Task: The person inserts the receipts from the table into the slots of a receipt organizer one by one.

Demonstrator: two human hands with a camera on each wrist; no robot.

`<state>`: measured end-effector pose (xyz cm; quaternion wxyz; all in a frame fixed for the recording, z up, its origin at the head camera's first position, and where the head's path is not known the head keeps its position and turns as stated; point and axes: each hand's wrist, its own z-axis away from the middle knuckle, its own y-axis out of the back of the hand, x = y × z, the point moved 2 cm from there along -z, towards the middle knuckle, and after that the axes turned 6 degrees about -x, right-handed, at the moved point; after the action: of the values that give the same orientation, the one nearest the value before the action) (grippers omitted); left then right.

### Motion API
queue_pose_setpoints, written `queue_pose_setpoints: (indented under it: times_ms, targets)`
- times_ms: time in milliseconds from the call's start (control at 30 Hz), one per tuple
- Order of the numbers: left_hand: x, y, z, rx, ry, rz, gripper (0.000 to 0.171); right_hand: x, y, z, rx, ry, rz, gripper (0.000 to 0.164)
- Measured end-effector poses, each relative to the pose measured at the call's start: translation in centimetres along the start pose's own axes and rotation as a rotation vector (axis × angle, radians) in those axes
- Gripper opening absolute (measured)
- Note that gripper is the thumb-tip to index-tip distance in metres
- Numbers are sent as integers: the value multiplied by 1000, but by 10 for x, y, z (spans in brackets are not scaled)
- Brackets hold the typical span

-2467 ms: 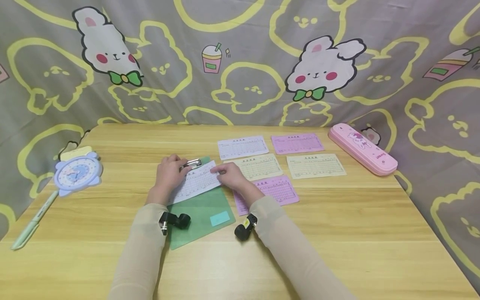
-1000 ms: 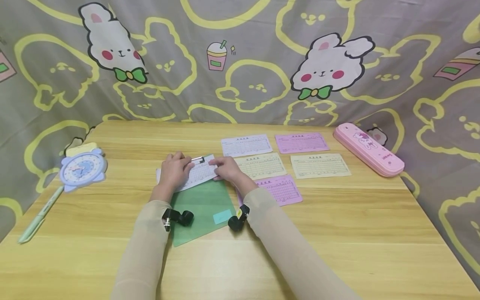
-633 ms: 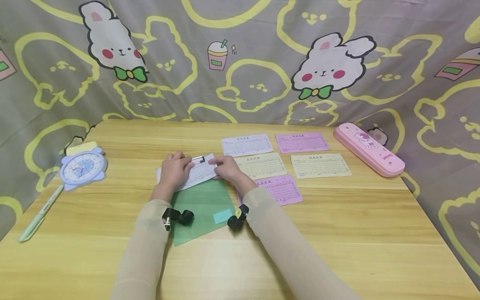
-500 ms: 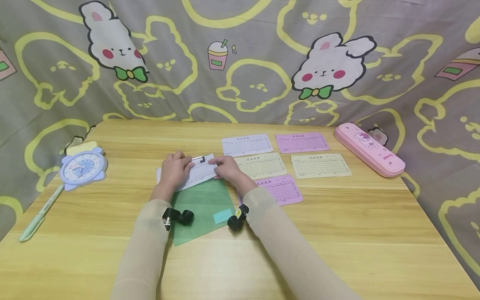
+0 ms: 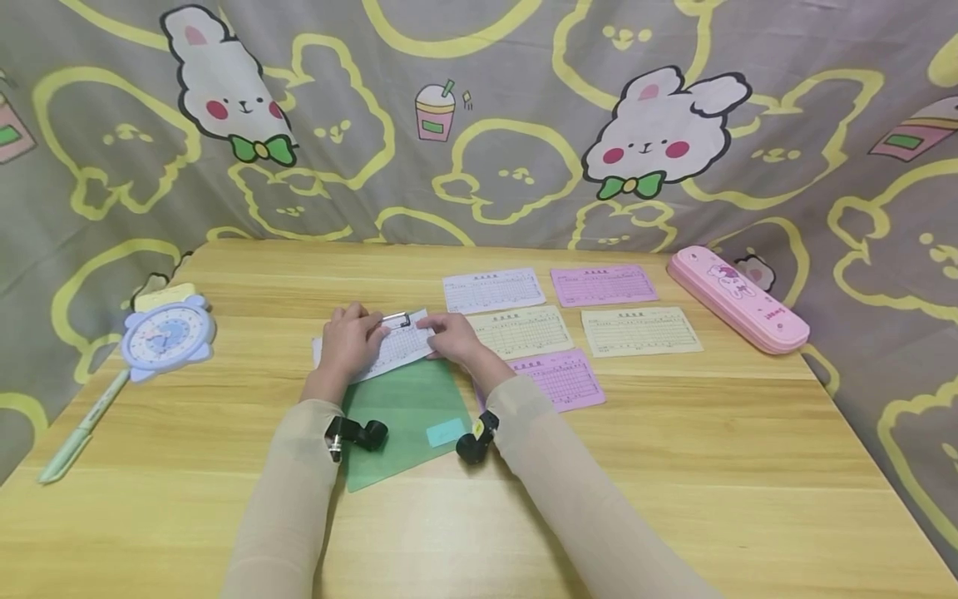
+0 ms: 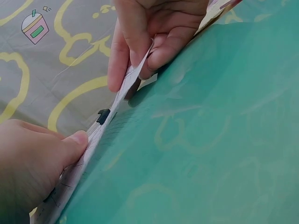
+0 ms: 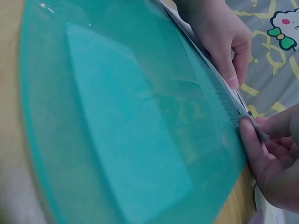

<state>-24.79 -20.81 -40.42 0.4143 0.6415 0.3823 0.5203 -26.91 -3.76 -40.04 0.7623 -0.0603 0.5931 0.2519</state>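
A white printed form slip (image 5: 399, 353) lies across the top of the green clipboard (image 5: 404, 428), its upper edge under the metal clip (image 5: 397, 319). My left hand (image 5: 347, 343) is at that clip, thumb over its left part; black clip end (image 6: 103, 115) shows beyond the thumb in the left wrist view. My right hand (image 5: 452, 335) pinches the slip's right end between thumb and fingers, also plain in the left wrist view. A pale blue label (image 5: 446, 433) sits low on the board. The left hand hides the slip's left part.
Right of the board lie a white slip (image 5: 494, 289), two purple slips (image 5: 604, 285) and two yellow slips (image 5: 641, 331). A pink pencil case (image 5: 737, 299) is at the far right. On the left are a blue toy clock (image 5: 167, 336) and a green pen (image 5: 84, 428).
The white slip has moved up the clipboard, and the clip now lies over its top edge. Both hands shifted slightly with it; over the last second they hold nearly still.
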Motion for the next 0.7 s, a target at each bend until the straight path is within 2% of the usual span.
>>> queue_pose_setpoints:
  times_ms: [167,300,433,567,700]
  targets:
    - [0,-1,0,19,10,24,37,1,3,8,-19,31,-29,36]
    - [-1,-2,1,36,10,41,37,0,9,18,-44,42,1,33]
    - [-1,-2,2,33,16,48,38,0,20,33,-85,73,141,37]
    - [-1,-2,2,34,18,58,39,-2,37,52,-122,182,289,41]
    - [-2,-3,2,35,20,70,39,-17,53,84,-126,281,336,39]
